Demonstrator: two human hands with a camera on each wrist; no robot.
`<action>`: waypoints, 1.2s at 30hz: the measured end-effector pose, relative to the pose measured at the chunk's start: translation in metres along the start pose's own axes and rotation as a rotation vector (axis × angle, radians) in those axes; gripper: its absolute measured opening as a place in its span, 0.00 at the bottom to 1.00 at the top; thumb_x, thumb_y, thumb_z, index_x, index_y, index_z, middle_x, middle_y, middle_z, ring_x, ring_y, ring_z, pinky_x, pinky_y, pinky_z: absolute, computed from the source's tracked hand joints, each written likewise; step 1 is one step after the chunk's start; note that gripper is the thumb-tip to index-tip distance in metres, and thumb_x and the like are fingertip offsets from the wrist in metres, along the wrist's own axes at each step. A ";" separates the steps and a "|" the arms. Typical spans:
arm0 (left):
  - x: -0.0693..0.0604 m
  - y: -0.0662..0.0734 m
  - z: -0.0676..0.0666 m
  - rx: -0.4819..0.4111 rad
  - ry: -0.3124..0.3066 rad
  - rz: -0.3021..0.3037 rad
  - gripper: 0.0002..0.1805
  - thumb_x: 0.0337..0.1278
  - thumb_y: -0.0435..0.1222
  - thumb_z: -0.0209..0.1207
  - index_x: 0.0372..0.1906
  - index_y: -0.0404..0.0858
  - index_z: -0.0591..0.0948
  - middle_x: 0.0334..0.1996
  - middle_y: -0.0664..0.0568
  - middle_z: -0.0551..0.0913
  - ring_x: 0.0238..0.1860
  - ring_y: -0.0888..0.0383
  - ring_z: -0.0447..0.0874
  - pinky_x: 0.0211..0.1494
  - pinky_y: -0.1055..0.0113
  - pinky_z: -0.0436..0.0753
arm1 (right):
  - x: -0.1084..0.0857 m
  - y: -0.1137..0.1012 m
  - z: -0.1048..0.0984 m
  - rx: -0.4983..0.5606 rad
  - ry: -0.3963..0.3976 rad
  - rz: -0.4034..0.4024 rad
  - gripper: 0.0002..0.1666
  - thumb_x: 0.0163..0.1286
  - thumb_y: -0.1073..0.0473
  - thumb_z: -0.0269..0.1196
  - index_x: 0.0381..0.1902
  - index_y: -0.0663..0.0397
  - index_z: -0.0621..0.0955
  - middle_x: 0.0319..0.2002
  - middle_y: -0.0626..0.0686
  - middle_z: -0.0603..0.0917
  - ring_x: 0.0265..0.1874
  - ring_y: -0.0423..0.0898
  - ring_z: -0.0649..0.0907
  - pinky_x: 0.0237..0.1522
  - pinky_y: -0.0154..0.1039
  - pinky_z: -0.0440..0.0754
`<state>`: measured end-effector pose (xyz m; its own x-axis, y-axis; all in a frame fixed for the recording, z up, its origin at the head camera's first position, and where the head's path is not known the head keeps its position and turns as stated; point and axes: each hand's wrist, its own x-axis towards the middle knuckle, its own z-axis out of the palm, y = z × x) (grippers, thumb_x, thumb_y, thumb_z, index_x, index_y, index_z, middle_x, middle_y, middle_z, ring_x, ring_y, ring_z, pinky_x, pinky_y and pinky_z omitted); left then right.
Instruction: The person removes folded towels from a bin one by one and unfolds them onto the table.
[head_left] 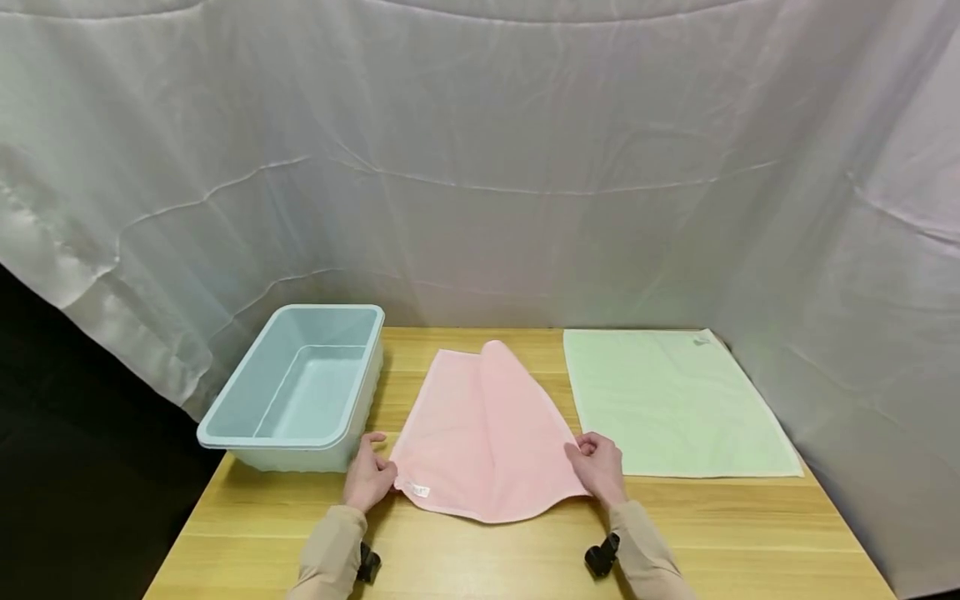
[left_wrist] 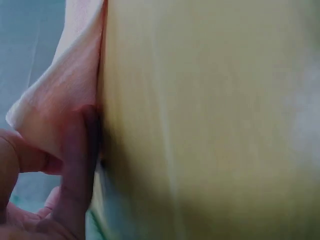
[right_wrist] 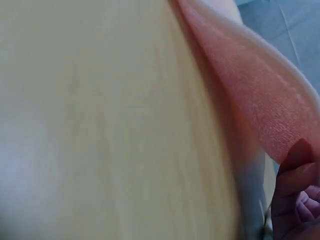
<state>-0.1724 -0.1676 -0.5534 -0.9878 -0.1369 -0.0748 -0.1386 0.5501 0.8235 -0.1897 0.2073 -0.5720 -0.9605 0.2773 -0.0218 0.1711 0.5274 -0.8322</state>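
Note:
A pink towel (head_left: 487, 442) lies in the middle of the wooden table, with a raised fold running up to its far end and a small white label near its left front corner. My left hand (head_left: 369, 473) pinches that left front corner; in the left wrist view the towel edge (left_wrist: 70, 80) is caught between thumb and fingers. At the opposite front corner my right hand (head_left: 597, 468) pinches the towel. The right wrist view shows the fuzzy underside (right_wrist: 265, 95) lifted off the tabletop near those fingers.
A light blue plastic basin (head_left: 352, 425) stands to the left, close to my left hand. Spread flat at the back right is a pale green towel (head_left: 678, 408), beside the pink one. Grey curtain (head_left: 525, 167) hangs behind the wooden table (head_left: 472, 567).

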 end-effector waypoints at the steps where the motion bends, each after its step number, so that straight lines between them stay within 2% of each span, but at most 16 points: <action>1: -0.001 0.002 0.000 0.052 0.015 0.022 0.30 0.51 0.25 0.55 0.63 0.28 0.67 0.20 0.48 0.80 0.21 0.58 0.75 0.31 0.66 0.76 | -0.001 0.000 -0.002 -0.008 -0.001 0.001 0.08 0.62 0.60 0.66 0.32 0.61 0.83 0.20 0.46 0.76 0.21 0.40 0.73 0.26 0.31 0.71; 3: -0.003 0.008 0.002 0.153 0.041 0.075 0.28 0.52 0.26 0.56 0.62 0.29 0.69 0.24 0.46 0.82 0.24 0.53 0.79 0.33 0.61 0.79 | -0.002 0.001 -0.005 -0.029 -0.007 -0.005 0.08 0.62 0.60 0.66 0.32 0.61 0.83 0.21 0.47 0.77 0.21 0.40 0.73 0.26 0.31 0.71; 6: -0.004 0.017 0.008 0.259 0.084 0.203 0.24 0.53 0.26 0.59 0.58 0.27 0.73 0.37 0.36 0.84 0.36 0.41 0.83 0.43 0.49 0.83 | 0.000 -0.002 -0.006 -0.061 -0.005 -0.037 0.07 0.62 0.59 0.66 0.32 0.59 0.84 0.23 0.49 0.80 0.22 0.41 0.75 0.27 0.32 0.72; 8: -0.001 0.023 0.013 0.271 0.082 0.285 0.22 0.54 0.27 0.61 0.56 0.27 0.76 0.43 0.35 0.83 0.44 0.39 0.83 0.50 0.45 0.82 | 0.003 -0.006 -0.006 -0.069 0.003 -0.080 0.07 0.62 0.60 0.66 0.33 0.59 0.84 0.25 0.51 0.82 0.24 0.41 0.76 0.28 0.32 0.73; 9: 0.001 0.026 0.016 0.237 0.058 0.309 0.21 0.55 0.27 0.61 0.56 0.27 0.76 0.47 0.34 0.82 0.48 0.38 0.82 0.54 0.44 0.82 | 0.006 -0.009 -0.005 -0.070 0.005 -0.107 0.07 0.62 0.60 0.67 0.34 0.60 0.84 0.27 0.52 0.83 0.25 0.41 0.77 0.29 0.32 0.74; 12: 0.016 0.031 0.024 0.065 -0.062 0.295 0.20 0.61 0.29 0.61 0.58 0.28 0.76 0.52 0.35 0.82 0.56 0.39 0.81 0.65 0.45 0.78 | 0.019 -0.020 0.000 -0.052 -0.010 -0.171 0.09 0.62 0.62 0.66 0.39 0.62 0.85 0.31 0.55 0.86 0.29 0.42 0.80 0.33 0.32 0.77; 16: 0.043 0.035 0.038 -0.160 -0.186 0.237 0.21 0.67 0.30 0.58 0.61 0.24 0.72 0.61 0.30 0.77 0.67 0.34 0.73 0.75 0.45 0.70 | 0.041 -0.035 0.011 -0.078 -0.061 -0.207 0.15 0.64 0.65 0.64 0.47 0.65 0.84 0.38 0.59 0.86 0.36 0.49 0.84 0.42 0.43 0.83; 19: 0.061 0.040 0.050 -0.245 -0.250 0.243 0.22 0.70 0.30 0.55 0.62 0.22 0.68 0.64 0.26 0.72 0.71 0.31 0.67 0.78 0.44 0.65 | 0.056 -0.041 0.021 -0.101 -0.129 -0.233 0.19 0.66 0.66 0.61 0.54 0.68 0.82 0.47 0.64 0.86 0.45 0.57 0.85 0.51 0.52 0.84; 22: 0.072 0.043 0.058 -0.253 -0.297 0.204 0.26 0.73 0.33 0.53 0.67 0.23 0.63 0.68 0.26 0.68 0.74 0.32 0.63 0.79 0.45 0.62 | 0.066 -0.044 0.030 -0.108 -0.237 -0.272 0.23 0.68 0.66 0.60 0.60 0.69 0.78 0.56 0.67 0.84 0.55 0.61 0.84 0.60 0.54 0.82; 26: 0.077 0.044 0.061 -0.179 -0.297 0.151 0.30 0.76 0.39 0.50 0.71 0.26 0.57 0.71 0.26 0.66 0.74 0.32 0.63 0.79 0.43 0.63 | 0.071 -0.044 0.036 -0.139 -0.311 -0.291 0.30 0.68 0.64 0.62 0.66 0.69 0.73 0.62 0.67 0.81 0.63 0.63 0.79 0.69 0.54 0.75; 30: 0.078 0.042 0.057 -0.107 -0.259 0.120 0.32 0.78 0.41 0.46 0.74 0.26 0.53 0.72 0.28 0.65 0.74 0.32 0.62 0.79 0.42 0.61 | 0.073 -0.040 0.033 -0.134 -0.291 -0.218 0.37 0.68 0.61 0.61 0.72 0.67 0.65 0.67 0.67 0.77 0.69 0.64 0.73 0.74 0.56 0.68; 36: 0.079 0.036 0.046 -0.054 -0.157 0.034 0.33 0.78 0.44 0.44 0.75 0.30 0.50 0.75 0.31 0.63 0.76 0.35 0.60 0.80 0.45 0.59 | 0.075 -0.034 0.025 -0.137 -0.251 -0.125 0.43 0.69 0.60 0.57 0.77 0.65 0.55 0.72 0.68 0.70 0.73 0.67 0.67 0.75 0.58 0.65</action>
<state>-0.2583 -0.1203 -0.5555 -0.9914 0.0138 -0.1304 -0.1055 0.5067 0.8557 -0.2731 0.1904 -0.5588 -0.9972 0.0058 -0.0741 0.0599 0.6529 -0.7551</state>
